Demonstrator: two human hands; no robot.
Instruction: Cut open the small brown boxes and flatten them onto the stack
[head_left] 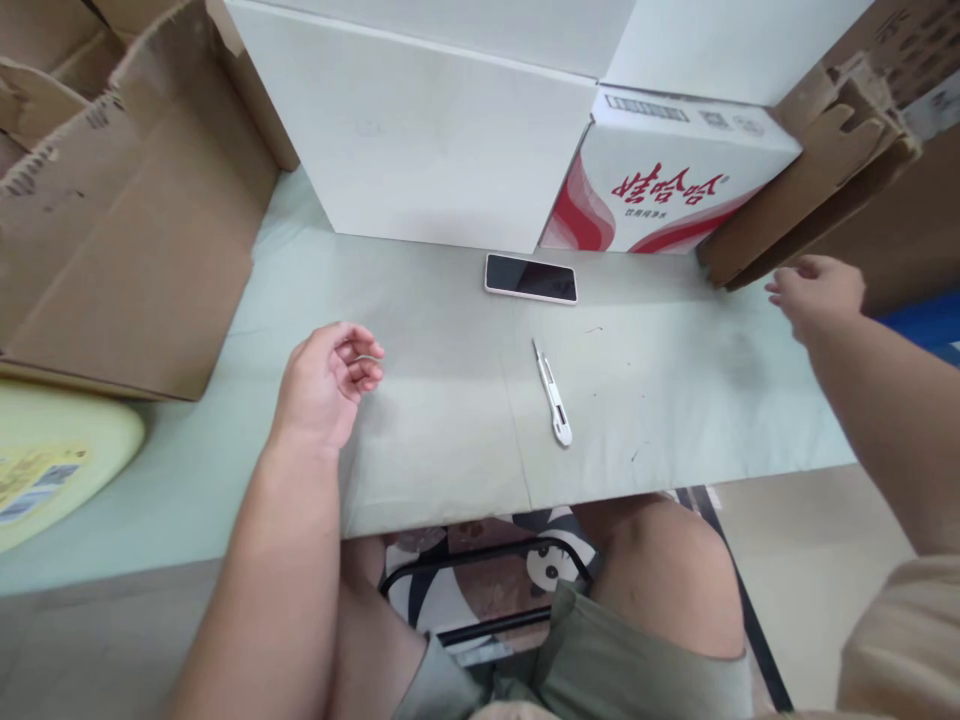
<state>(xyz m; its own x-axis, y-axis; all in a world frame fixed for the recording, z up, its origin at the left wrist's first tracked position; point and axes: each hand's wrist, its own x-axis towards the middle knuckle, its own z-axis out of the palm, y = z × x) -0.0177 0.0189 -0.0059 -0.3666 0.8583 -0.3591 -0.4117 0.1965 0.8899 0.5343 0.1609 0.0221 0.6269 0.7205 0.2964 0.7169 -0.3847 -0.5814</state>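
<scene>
My left hand (326, 385) is held over the left part of the cloth-covered table (450, 420), its fingers loosely curled and apart, with nothing in it. To its right lies a white utility knife (553, 395), its thin tip pointing away from me. Behind the knife a phone (531, 279) with a dark screen and a pale pink edge lies flat. Out at the right, my right hand (821, 292) is beside the brown cardboard (802, 190); its fingers are loosely bent, no object shows in them, and contact with the cardboard cannot be made out.
White boxes (442, 140) stand along the back, one carton (667, 190) with red print among them. An open cardboard box (142, 230) occupies the left, with a pale yellow container (60, 450) before it. Below the front edge are my knees (667, 560) and a black metal frame (495, 555).
</scene>
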